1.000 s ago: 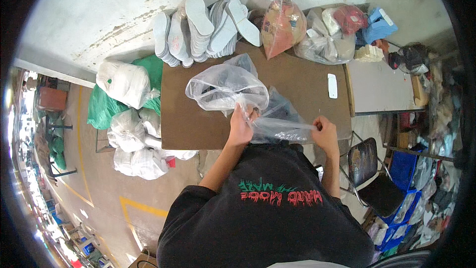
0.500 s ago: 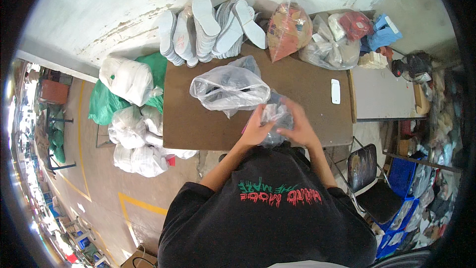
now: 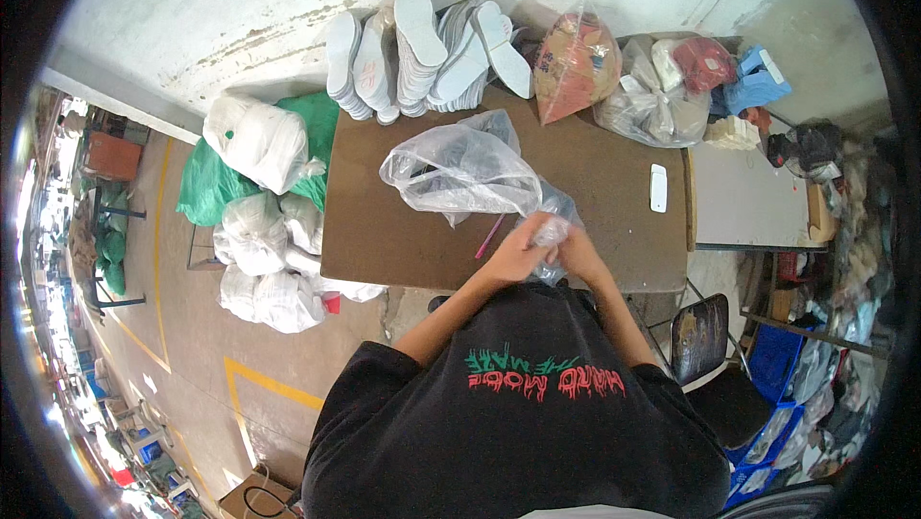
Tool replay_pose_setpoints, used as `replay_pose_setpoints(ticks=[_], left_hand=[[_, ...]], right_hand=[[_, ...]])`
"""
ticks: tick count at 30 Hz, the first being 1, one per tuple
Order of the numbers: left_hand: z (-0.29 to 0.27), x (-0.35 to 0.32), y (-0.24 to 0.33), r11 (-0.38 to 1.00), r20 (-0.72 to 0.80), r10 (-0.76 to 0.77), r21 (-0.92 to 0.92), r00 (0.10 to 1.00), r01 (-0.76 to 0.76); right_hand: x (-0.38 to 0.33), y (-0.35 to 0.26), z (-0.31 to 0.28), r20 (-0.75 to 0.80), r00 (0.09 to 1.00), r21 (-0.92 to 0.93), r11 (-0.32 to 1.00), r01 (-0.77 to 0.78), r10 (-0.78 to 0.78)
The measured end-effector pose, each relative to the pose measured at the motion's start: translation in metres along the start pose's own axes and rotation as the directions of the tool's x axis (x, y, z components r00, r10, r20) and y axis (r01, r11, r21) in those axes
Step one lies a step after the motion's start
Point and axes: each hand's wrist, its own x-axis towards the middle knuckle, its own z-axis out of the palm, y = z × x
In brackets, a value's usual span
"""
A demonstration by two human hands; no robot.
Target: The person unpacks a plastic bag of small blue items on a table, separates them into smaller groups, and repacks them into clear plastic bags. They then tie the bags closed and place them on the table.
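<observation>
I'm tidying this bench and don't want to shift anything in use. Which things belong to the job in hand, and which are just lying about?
In use:
- gathered clear plastic, in the left hand and right hand
- probably the larger clear bag just beyond

Apparently lying about:
- pink stick
- white phone
- stacked grey insoles

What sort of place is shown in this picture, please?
Probably a workshop or small factory: stacks of pale insole-shaped pieces on the brown table, stuffed white bags beside it, yellow lines on the floor.
</observation>
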Motion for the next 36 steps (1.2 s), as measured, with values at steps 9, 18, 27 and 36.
replay_pose_setpoints(ticks=[9,18,27,36], left_hand=[[0.001,-0.002,0.016,0.622,-0.180,-0.196,0.737,0.964,0.264],[-0.013,-0.005,-0.031,0.908,-0.125,-0.241,-0.380,0.962,0.178],[-0.010,-0.007,-0.035,0.998,-0.269,-0.052,-0.049,0.962,0.040],[-0.018,-0.004,-0.026,0.827,-0.384,-0.081,0.490,0.920,0.277]], right_hand=[[-0.012,-0.034,0.009,0.100,0.953,0.502,0.812,-0.297,0.287],[-0.005,-0.040,0.017,-0.279,0.911,0.650,0.758,-0.054,0.304],[-0.010,-0.060,0.021,-0.281,0.957,-0.291,0.957,-0.018,-0.068],[-0.017,-0.085,0.025,-0.315,0.946,-0.513,0.852,-0.104,-0.075]])
